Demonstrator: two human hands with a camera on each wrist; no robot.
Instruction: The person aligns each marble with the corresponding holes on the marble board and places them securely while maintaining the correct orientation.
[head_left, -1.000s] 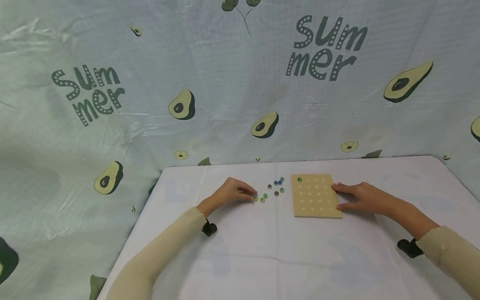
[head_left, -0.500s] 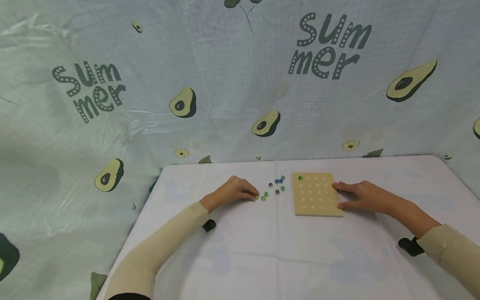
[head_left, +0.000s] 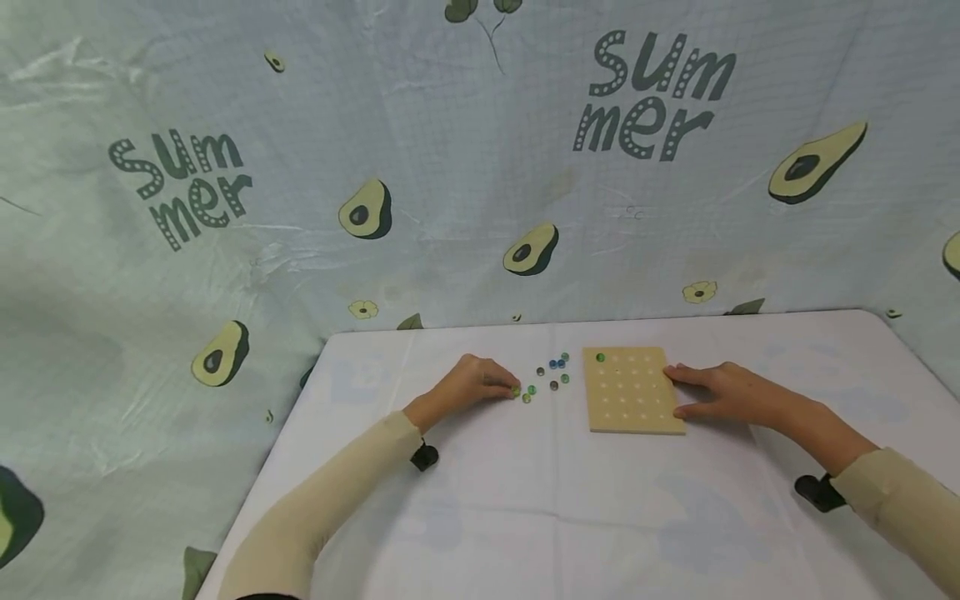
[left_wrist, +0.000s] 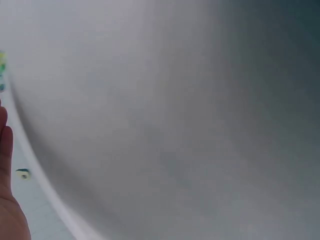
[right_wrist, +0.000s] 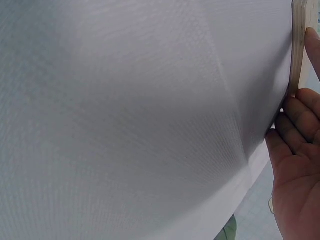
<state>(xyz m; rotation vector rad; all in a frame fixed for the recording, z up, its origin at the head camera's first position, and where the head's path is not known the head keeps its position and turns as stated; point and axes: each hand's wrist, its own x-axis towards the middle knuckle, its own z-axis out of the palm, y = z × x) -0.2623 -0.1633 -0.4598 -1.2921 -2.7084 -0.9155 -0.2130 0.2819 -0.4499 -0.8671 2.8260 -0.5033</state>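
Note:
In the head view my left hand (head_left: pixel 480 382) pinches a yellow-green glass marble (head_left: pixel 516 391) at its fingertips, low over the white tabletop. Right beside it lie a green marble (head_left: pixel 532 390) and a pale green one (head_left: pixel 527 398). Only the edge of the left hand (left_wrist: pixel 10 210) enters the left wrist view. My right hand (head_left: pixel 723 393) holds the right edge of a square wooden board (head_left: pixel 630 417) with rows of small dimples. One green marble (head_left: pixel 600 357) sits in its far left dimple. The right wrist view shows fingers (right_wrist: pixel 300 117) against the board's side edge (right_wrist: pixel 298 50).
Between the left hand and the board lie more loose marbles, among them blue ones (head_left: pixel 557 364), brownish ones (head_left: pixel 553 385) and green ones (head_left: pixel 566 378). A white cloth (head_left: pixel 555 500) covers the table. An avocado-print curtain (head_left: pixel 435 167) hangs behind its far edge.
My left fingertips have come together on the yellow-green marble and moved it slightly right and away from me. The right hand and board keep their place; the head view shifts a little.

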